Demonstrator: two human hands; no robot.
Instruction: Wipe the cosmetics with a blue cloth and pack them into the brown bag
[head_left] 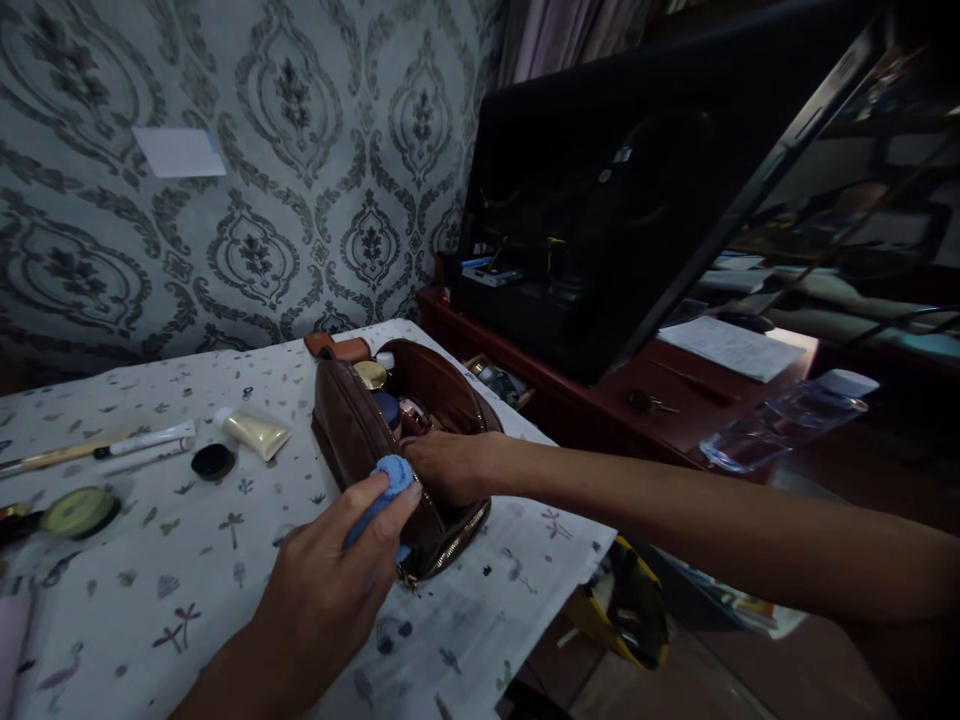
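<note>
An unzipped brown toiletry bag stands on the patterned tablecloth with its mouth facing up. My right hand reaches down into it, and its fingertips are hidden among the contents. Inside, a gold-lidded jar, a white cap and a dark blue round lid show near the far end. My left hand is closed on a bunched blue cloth at the bag's near side, close to the zip edge.
Left of the bag lie a cream tube, a black round cap, a green round compact and pens or brushes. A large dark screen stands on the red-brown desk at right. Below the table edge sits a yellow-and-black bag.
</note>
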